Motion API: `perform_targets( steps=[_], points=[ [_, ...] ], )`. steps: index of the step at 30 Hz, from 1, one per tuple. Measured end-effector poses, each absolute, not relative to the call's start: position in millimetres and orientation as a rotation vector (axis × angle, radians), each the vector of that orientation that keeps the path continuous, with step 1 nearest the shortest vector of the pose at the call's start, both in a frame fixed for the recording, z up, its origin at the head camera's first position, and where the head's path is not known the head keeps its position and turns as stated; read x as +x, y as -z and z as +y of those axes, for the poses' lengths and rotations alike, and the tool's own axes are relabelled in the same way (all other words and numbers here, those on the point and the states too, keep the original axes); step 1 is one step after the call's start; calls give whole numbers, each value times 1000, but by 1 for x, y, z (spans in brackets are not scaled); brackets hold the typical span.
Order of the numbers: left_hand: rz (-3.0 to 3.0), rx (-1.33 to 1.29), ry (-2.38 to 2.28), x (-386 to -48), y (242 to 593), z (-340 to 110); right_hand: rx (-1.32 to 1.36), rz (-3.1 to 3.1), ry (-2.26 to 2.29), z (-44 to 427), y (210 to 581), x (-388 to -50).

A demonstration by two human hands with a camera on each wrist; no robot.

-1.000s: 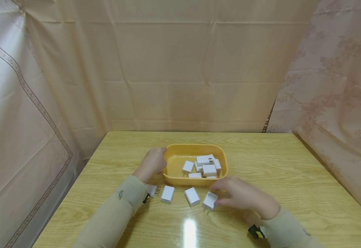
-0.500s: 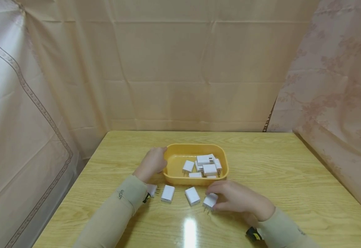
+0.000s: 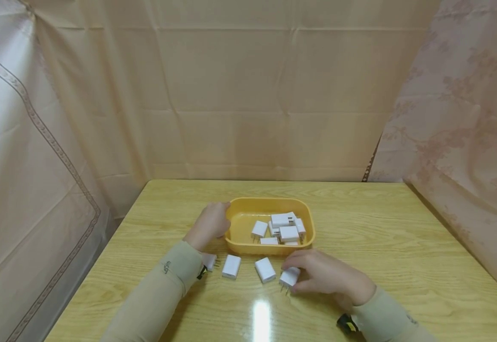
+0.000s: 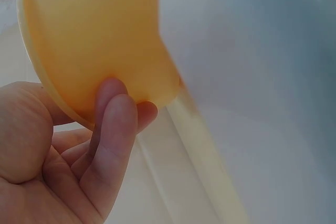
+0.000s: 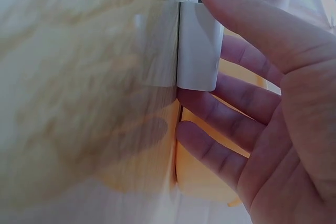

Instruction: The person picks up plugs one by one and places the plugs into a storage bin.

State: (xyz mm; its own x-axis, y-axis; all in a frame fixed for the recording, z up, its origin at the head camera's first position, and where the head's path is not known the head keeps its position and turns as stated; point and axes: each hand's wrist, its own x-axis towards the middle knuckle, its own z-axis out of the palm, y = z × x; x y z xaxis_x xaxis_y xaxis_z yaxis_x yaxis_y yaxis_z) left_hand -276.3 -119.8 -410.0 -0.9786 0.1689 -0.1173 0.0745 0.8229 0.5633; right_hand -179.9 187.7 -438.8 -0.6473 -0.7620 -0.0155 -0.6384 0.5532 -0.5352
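Note:
My left hand [image 3: 210,221] grips the left end of a yellow plastic basket [image 3: 239,249]. In the left wrist view its fingers are bent over the basket wall [image 4: 94,35]. Several white plug chargers [image 3: 288,233] lie heaped inside, mostly to the right. With thumb and fingers, my right hand [image 3: 327,275] pinches a white charger [image 3: 289,276] on the table, its prongs pointing toward me. Up close in the right wrist view, the thumb lies at one end of that charger [image 5: 198,51] and the fingers are behind it.
Two more chargers, one left [image 3: 231,267] and one right [image 3: 265,270], lie before the basket on the wooden table [image 3: 402,237]. Another charger [image 3: 209,261] is partly hidden by my left sleeve. Cloth hangings [image 3: 248,95] stand behind and at both sides.
My right hand has come down and closed its thumb and fingers on the rightmost charger, which has shifted slightly. The left hand has stayed on the basket.

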Motion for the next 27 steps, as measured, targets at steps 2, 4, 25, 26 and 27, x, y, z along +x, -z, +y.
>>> perform_targets(
  steps=[2, 4, 25, 26, 27],
  points=[
    [2840, 187, -869, -276, 410, -120, -1170, 2547, 727, 188, 439, -180],
    [2841, 186, -867, -276, 409, -119, -1166, 2546, 731, 188, 439, -180],
    [2842, 188, -870, -275, 409, -120, -1167, 2537, 725, 187, 437, -180],
    [2843, 188, -869, -275, 409, -120, -1182, 2541, 724, 187, 437, -179],
    [2843, 188, -871, -275, 409, -120, -1200, 2549, 719, 188, 436, -179]
  ],
)
